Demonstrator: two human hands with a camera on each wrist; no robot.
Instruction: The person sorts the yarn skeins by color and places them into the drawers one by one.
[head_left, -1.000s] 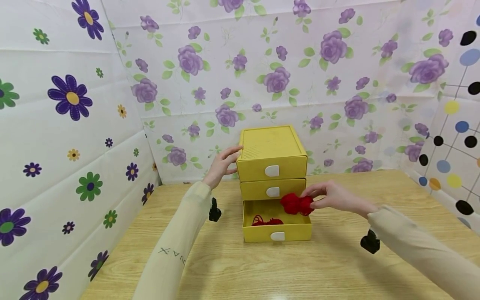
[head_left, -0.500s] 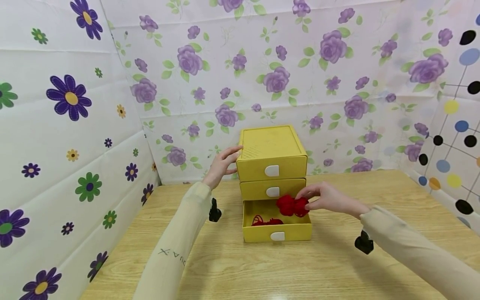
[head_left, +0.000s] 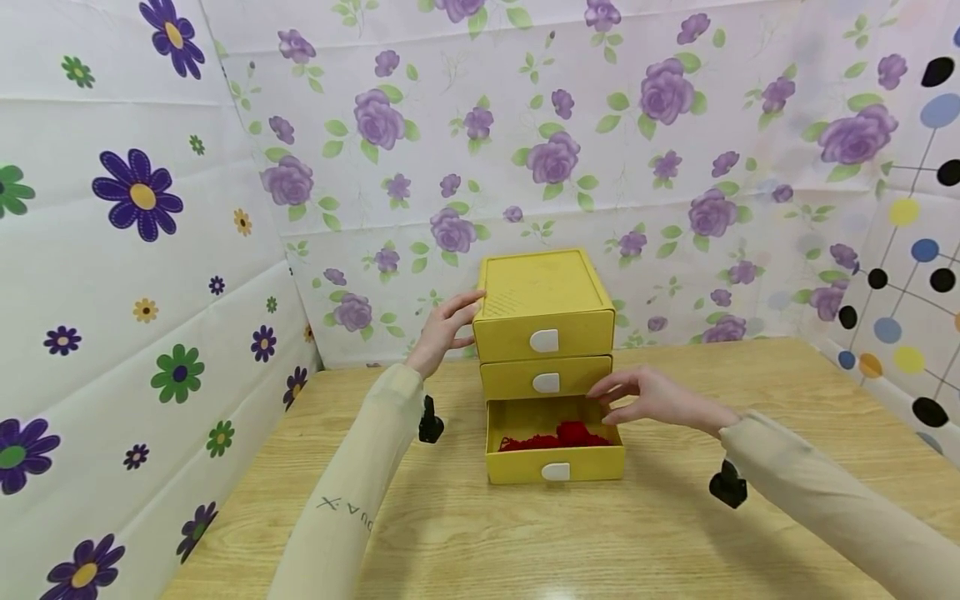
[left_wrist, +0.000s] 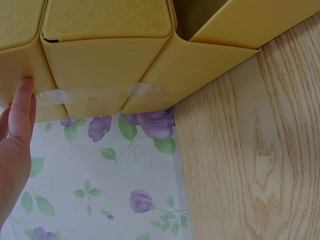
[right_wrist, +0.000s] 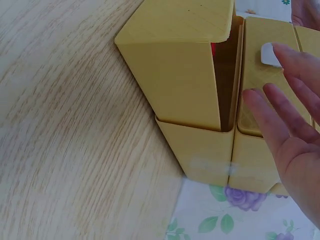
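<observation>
A yellow three-drawer cabinet [head_left: 546, 287] stands on the table, its bottom drawer [head_left: 525, 467] pulled out and the upper two closed. Red yarn [head_left: 573, 433] lies inside that drawer, partly hidden behind the front panel. My left hand [head_left: 441, 332] rests with its fingertips against the cabinet's upper left side; in the left wrist view a finger [left_wrist: 22, 107] touches the side wall. Above the right edge of the drawer hovers my right hand [head_left: 651, 397], fingers loosely bent and holding nothing. The right wrist view shows those fingers [right_wrist: 282, 107] spread in front of the middle drawer.
The wooden table [head_left: 480, 542] extends in front of the cabinet and to both sides. Floral cloth [head_left: 420, 192] hangs behind it, with patterned cloth at left and right. White tabs [head_left: 546, 382] mark the drawer fronts. Black wrist cameras [head_left: 729, 485] hang below the sleeves.
The red yarn bundle has left my right hand and dropped into the open drawer. Earlier that hand moved slightly left with it. My left hand stays in place.
</observation>
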